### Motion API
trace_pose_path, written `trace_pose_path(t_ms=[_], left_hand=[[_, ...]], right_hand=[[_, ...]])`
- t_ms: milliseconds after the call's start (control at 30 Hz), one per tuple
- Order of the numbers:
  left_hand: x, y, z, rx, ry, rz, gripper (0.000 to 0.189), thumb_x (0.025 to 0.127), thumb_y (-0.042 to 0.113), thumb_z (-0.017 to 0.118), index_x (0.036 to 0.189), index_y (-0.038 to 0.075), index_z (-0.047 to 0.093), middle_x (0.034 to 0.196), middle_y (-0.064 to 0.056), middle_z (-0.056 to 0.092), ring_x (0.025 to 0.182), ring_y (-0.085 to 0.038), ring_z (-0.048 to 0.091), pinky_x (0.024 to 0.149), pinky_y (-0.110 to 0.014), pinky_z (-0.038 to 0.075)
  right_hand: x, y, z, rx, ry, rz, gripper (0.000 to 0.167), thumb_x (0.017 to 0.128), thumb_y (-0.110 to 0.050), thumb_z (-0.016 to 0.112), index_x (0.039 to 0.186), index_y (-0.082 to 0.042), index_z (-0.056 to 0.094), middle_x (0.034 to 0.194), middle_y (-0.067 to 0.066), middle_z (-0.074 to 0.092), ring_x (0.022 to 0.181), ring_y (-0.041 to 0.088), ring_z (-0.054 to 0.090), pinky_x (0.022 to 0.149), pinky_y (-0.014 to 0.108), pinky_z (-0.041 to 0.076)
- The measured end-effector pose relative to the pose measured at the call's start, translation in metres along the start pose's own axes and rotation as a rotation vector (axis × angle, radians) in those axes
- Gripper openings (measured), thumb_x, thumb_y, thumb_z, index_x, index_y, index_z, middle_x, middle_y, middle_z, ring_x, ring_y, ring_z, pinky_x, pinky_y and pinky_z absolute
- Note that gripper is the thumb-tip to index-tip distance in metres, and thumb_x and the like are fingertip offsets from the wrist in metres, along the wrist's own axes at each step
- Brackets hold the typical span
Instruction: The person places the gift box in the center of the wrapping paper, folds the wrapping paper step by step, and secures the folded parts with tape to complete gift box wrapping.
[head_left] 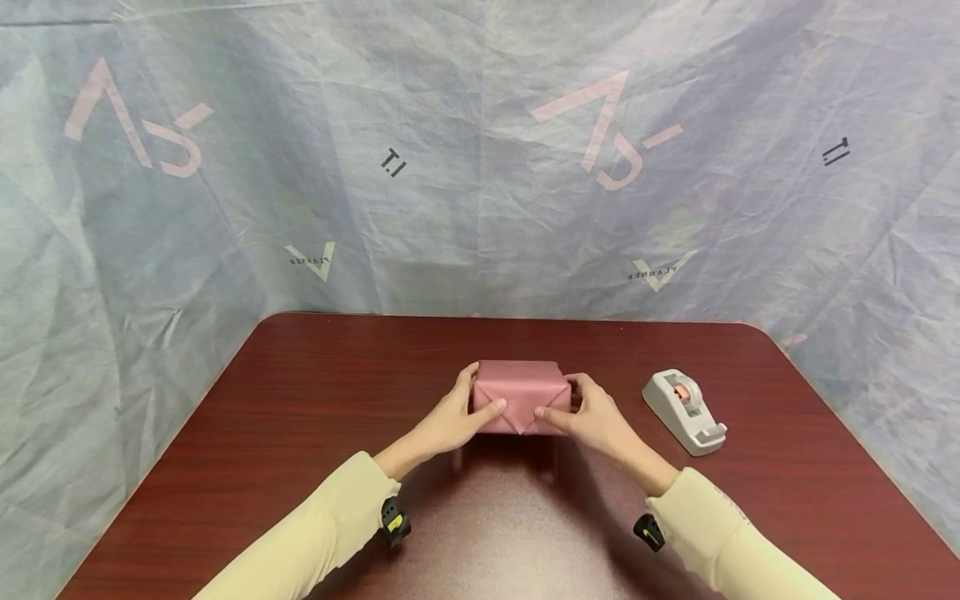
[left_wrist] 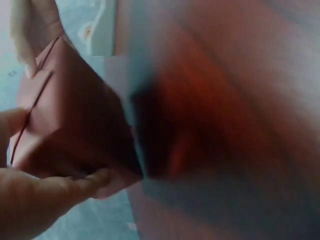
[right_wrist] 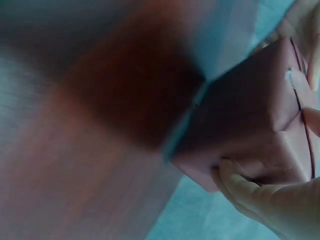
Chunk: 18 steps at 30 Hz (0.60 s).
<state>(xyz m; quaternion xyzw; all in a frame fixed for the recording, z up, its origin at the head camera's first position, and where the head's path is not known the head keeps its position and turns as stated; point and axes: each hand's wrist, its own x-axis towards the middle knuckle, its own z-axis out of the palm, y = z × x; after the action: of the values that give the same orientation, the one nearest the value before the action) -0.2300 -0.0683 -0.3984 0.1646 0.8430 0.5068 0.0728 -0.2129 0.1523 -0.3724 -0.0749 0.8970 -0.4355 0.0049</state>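
Note:
A box wrapped in pink paper [head_left: 522, 392] is held between both hands over the middle of the table, with a triangular folded flap on the side facing me. My left hand [head_left: 455, 414] grips its left end, the thumb lying on the near face. At the right end, my right hand [head_left: 596, 414] holds it in the same way, thumb on the near face by the flap. In the left wrist view the wrapped box [left_wrist: 85, 110] appears tilted, fingers pressing its end. The right wrist view shows fingers against the end of the box [right_wrist: 240, 115] too.
On the right side of the dark red wooden table [head_left: 337, 367] stands a white tape dispenser [head_left: 684, 412] with a roll in it. A grey printed cloth [head_left: 480, 208] hangs behind the table and along its sides.

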Motion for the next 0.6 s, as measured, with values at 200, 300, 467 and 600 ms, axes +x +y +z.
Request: trace_pose_path(t_ms=[200,300,467,600], left_hand=[[-0.018,-0.009,0.008,0.094,0.000,0.081,0.093,0.081,0.025,0.069,0.144,-0.005,0.007,0.148,-0.024,0.019,0.133,-0.033,0.031,0.106,-0.043,0.030],[-0.025,-0.008,0.012,0.211,0.018,0.088,0.098,0.077,0.022,0.073,0.144,-0.004,0.007,0.149,-0.022,0.021,0.135,-0.030,0.029,0.107,-0.043,0.028],[-0.031,-0.003,0.015,0.335,0.035,0.077,0.101,0.074,0.024,0.076,0.144,-0.004,0.008,0.147,-0.024,0.021,0.134,-0.033,0.028,0.106,-0.045,0.029],[-0.033,-0.002,0.016,0.343,0.022,0.054,0.100,0.075,0.026,0.075,0.143,-0.007,0.010,0.146,-0.026,0.023,0.133,-0.036,0.030,0.105,-0.046,0.030]], right_hand=[[-0.019,0.014,0.016,0.053,0.022,-0.036,0.063,0.069,-0.010,0.078,0.117,0.006,0.040,0.117,0.025,0.056,0.102,0.033,0.061,0.082,0.037,0.051],[-0.026,0.018,0.020,0.068,0.011,-0.055,0.063,0.067,-0.004,0.078,0.116,0.005,0.040,0.116,0.025,0.056,0.102,0.033,0.061,0.083,0.036,0.050],[-0.031,0.021,0.016,0.097,-0.054,-0.094,0.073,0.069,-0.007,0.078,0.124,0.009,0.032,0.123,0.030,0.049,0.110,0.040,0.055,0.088,0.041,0.048],[-0.028,0.025,0.012,0.072,-0.096,-0.144,0.087,0.072,-0.019,0.077,0.132,0.014,0.023,0.129,0.036,0.042,0.115,0.044,0.050,0.088,0.044,0.046]])
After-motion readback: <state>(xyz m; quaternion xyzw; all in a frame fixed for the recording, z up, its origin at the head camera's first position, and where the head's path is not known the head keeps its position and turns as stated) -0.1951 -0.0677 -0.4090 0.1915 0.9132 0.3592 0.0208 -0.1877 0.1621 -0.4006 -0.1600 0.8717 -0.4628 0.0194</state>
